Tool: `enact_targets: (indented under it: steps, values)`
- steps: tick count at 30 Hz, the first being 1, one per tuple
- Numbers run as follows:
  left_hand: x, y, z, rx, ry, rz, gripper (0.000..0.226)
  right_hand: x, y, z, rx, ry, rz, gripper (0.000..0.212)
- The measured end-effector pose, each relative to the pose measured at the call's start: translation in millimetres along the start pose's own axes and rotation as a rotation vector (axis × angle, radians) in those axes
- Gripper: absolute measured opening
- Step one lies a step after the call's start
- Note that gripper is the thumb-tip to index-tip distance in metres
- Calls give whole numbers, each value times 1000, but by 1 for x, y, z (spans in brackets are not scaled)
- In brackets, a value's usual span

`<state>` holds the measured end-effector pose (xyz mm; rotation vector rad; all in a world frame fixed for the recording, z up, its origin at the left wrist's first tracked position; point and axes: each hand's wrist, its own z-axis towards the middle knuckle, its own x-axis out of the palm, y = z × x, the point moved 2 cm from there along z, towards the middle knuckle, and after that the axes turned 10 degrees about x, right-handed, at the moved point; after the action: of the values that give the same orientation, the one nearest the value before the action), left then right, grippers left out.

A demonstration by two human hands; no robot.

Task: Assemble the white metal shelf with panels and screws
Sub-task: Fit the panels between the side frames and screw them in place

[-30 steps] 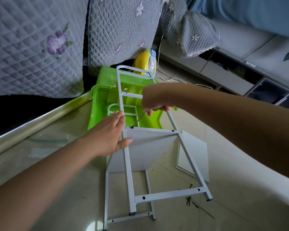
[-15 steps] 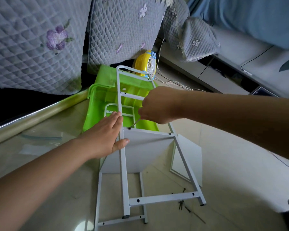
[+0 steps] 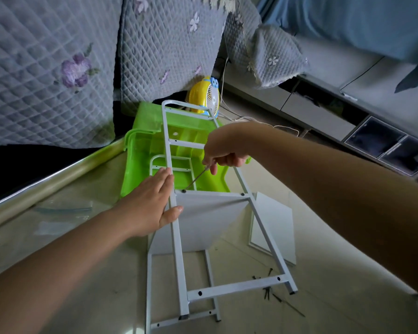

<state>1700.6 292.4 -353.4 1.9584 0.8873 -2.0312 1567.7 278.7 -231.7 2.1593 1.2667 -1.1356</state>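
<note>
I am looking down at the white metal shelf frame (image 3: 176,239), which is standing on the pale floor (image 3: 323,273) with its upper end lying over a green plastic bin (image 3: 143,160). My left hand (image 3: 150,203) is lying flat with straight fingers against the frame's left rail, thumb reaching onto the white panel (image 3: 203,220) mounted between the rails. My right hand (image 3: 223,150) is pinching a thin metal hex key (image 3: 198,178), whose tip is sitting on a dark screw (image 3: 184,191) at the panel's upper left corner. A second screw (image 3: 242,194) is showing at the upper right corner. A loose white panel (image 3: 273,227) is lying on the floor just right of the frame, and a few spare dark screws (image 3: 267,289) are scattered near the frame's lower crossbar. A yellow fan (image 3: 204,95) is standing behind the bin, beside grey quilted covers (image 3: 58,68).
</note>
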Motion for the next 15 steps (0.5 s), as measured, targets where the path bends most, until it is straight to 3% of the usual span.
enact_targets:
  steps: [8,12,15]
  values:
    - [-8,-4,-3,-51,14,78,151,2,-29,-9,-122,-129,108,37]
    - [-11,-8,-4,-84,58,129,121,4,-78,-15,-217,-249,351,24]
    - [-14,-17,0,-100,75,165,130,23,-129,-11,-215,-359,555,18]
